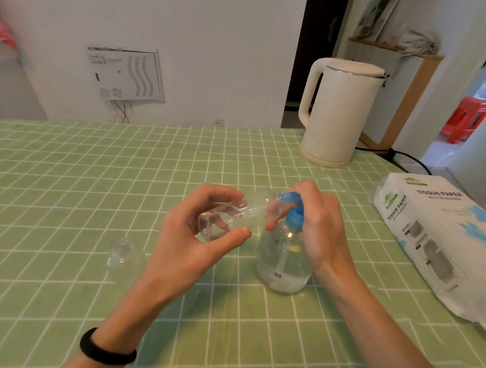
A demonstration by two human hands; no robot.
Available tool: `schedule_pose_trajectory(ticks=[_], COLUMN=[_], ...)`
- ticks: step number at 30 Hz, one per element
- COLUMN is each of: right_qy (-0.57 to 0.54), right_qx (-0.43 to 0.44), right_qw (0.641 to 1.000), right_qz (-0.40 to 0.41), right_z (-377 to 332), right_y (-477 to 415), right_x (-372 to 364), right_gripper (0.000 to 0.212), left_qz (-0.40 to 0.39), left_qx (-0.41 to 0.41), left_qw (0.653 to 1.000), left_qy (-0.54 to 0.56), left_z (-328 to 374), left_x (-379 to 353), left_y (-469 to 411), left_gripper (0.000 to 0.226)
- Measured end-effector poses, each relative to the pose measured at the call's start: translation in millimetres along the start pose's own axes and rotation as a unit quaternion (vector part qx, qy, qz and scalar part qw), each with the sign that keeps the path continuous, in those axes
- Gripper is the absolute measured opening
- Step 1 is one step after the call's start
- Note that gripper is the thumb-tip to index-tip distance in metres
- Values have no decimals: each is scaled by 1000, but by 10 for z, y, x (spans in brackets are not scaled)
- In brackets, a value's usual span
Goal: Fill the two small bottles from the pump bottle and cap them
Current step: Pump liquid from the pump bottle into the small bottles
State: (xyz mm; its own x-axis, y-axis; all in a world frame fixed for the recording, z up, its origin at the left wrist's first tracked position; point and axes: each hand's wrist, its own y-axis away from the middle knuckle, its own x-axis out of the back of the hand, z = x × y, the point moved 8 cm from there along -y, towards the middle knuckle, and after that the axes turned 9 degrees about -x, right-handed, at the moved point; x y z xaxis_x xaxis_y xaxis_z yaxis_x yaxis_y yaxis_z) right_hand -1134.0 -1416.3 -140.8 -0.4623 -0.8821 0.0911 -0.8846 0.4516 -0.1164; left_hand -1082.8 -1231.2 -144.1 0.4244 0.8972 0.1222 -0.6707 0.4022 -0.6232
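Centrally, above a green checked tabletop [63, 182], a small clear bottle [232, 216] is held on its side by the left grip [194, 239], pinched between curled fingers and thumb, its mouth turned toward the blue pump head [294, 216]. That pump head is clasped by the right grip [322, 221], fingers curled over it, atop the upright pump bottle [281, 261]. A second small bottle [123, 254] is stood well apart at left. A white kettle [337, 114] and a tissue pack [441, 241] are seen at right.

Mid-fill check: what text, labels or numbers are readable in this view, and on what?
"TISSUE PAPER": on the tissue pack, printed twice, on two faces.
Smaller print under it on the pack: too small to read.
Print on the wall panel: blurred, unreadable.
Small blue mark on the pump bottle: unreadable.
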Motion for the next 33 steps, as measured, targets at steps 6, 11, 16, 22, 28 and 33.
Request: schedule_pose_trajectory(ticks=[6,11,16,22,28,33], right_qy=[7,14,13,5,34,31], right_qx=[10,-8,18,30,18,22], right_qw=[1000,1000,999,1000,999,999], right_qz=[-14,-5,-26,-9,-14,-13], right_z=[-37,-7,-37,-31,-28,-32], right_y=[26,26,5,1,8,1], right_x=[-20,-17,-41,-6,-41,-48], right_gripper=[51,69,53,32,61,54], left_qz=[3,12,16,13,21,17], left_qx=[5,6,16,22,19,12], left_qw=[1000,1000,1000,1000,998,999], left_qy=[9,6,14,15,48,44], left_z=[6,6,-52,-95,-74,-76], left_x=[11,17,13,1,1,7], left_y=[17,18,29,62,57,51], left_gripper=[43,43,43,43,43,42])
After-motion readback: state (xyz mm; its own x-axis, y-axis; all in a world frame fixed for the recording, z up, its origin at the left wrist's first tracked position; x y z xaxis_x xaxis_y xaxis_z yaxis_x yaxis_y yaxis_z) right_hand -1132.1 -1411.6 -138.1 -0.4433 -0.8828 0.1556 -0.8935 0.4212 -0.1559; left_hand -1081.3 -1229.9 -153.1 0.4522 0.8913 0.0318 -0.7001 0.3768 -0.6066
